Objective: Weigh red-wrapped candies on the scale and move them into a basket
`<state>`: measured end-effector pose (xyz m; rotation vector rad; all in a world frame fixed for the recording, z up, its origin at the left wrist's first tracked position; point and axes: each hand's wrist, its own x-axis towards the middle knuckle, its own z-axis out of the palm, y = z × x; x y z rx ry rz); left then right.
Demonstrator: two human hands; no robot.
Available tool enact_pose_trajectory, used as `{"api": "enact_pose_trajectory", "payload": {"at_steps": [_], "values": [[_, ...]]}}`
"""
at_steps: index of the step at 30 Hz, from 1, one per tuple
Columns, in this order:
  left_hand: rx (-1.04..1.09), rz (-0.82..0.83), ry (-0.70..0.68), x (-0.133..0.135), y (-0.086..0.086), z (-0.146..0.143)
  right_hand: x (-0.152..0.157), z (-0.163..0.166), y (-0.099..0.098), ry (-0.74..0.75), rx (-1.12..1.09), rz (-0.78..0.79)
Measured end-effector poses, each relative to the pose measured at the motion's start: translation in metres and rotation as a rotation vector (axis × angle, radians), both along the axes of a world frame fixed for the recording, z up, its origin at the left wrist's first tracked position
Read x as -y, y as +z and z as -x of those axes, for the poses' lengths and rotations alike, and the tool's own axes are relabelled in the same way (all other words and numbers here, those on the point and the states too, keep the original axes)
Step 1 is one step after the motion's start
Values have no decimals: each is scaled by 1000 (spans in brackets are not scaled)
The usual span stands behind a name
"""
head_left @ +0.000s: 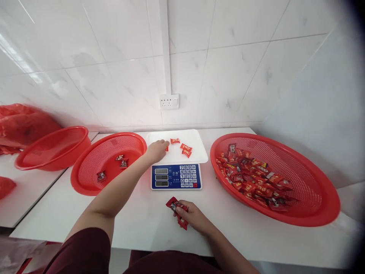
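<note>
My left hand (pixel 156 150) reaches over the white pan of the scale (pixel 196 156), its fingers closed on a small red wrapped candy (pixel 166 148). A few more red candies (pixel 186 149) lie on the pan to the right of it. My right hand (pixel 190 215) rests on the table in front of the scale, gripping several red candy packets (pixel 176 210). The scale's blue keypad panel (pixel 176 176) faces me.
A big red mesh basket (pixel 313 182) heaped with wrapped candies stands at the right. To the left stands a smaller red mesh basket (pixel 94 160) holding three candies, then a solid red basin (pixel 51 148). Red plastic bags (pixel 19 125) lie at the far left. A wall socket (pixel 169 101) sits behind the scale.
</note>
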<state>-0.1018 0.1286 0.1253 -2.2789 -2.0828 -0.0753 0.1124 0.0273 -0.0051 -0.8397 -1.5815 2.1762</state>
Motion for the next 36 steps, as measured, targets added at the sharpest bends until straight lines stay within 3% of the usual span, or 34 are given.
{"api": "enact_pose_trajectory", "payload": {"at_steps": [4,8,14,17,20,23,30,33,36], "values": [[-84,-35,229,31,27,44,-1,3,1,42,16,-19],[-23,57,227,40,36,67,1,6,2,63,39,-28],[161,14,-61,-21,3,16,1,4,2,25,26,-12],[158,15,-81,-50,-13,-11,-1,2,0,-18,-15,18],[134,7,-60,-60,-19,-21,-2,1,0,-29,-30,27],[93,-16,3,-48,-11,-9,-1,1,2,-11,-15,27],[-22,7,206,16,31,63,1,4,1,54,23,-18],[26,33,67,19,31,52,1,6,-2,64,6,-32],[99,19,-179,0,15,12,1,5,-3,46,10,-33]]}}
